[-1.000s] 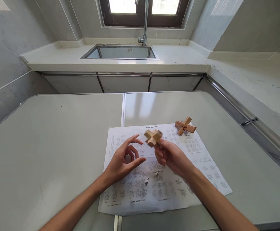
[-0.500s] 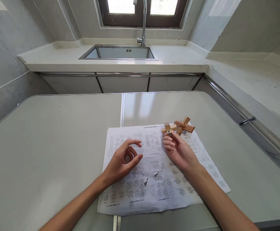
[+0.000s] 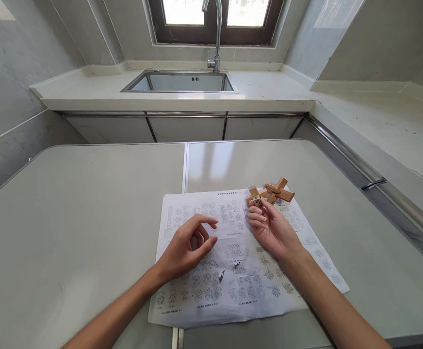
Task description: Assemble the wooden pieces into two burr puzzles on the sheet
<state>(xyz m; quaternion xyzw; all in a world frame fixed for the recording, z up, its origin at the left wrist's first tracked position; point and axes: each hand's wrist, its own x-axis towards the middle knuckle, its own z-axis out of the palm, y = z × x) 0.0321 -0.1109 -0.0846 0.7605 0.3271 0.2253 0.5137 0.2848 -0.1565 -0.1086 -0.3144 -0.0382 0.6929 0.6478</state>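
Observation:
My right hand [image 3: 272, 231] is closed, with the thumb and fingers pinching a small wooden burr puzzle piece [image 3: 256, 200] that has a dark mark on its end. Just behind it, other wooden puzzle pieces [image 3: 280, 192] lie crossed over one another at the top right of a printed sheet [image 3: 233, 312]; whether they touch the held piece I cannot tell. Over the left half of the sheet is my left hand [image 3: 187, 247], holding nothing, its fingers curved and the thumb apart from the index finger. Small line drawings of puzzles cover the paper, which has two small tears near its middle.
The sheet lies on a pale table [image 3: 98, 218] with a seam down its middle. Beyond the table are a white counter [image 3: 262, 85], a sink [image 3: 178, 91] and a faucet [image 3: 217, 43] below a window. A ledge with a metal rail [image 3: 360, 167] runs along the right.
The left hand's thumb and index finger are slightly farther apart. The right hand still grips the puzzle piece, with hardly any movement. The whole view has shifted slightly downward.

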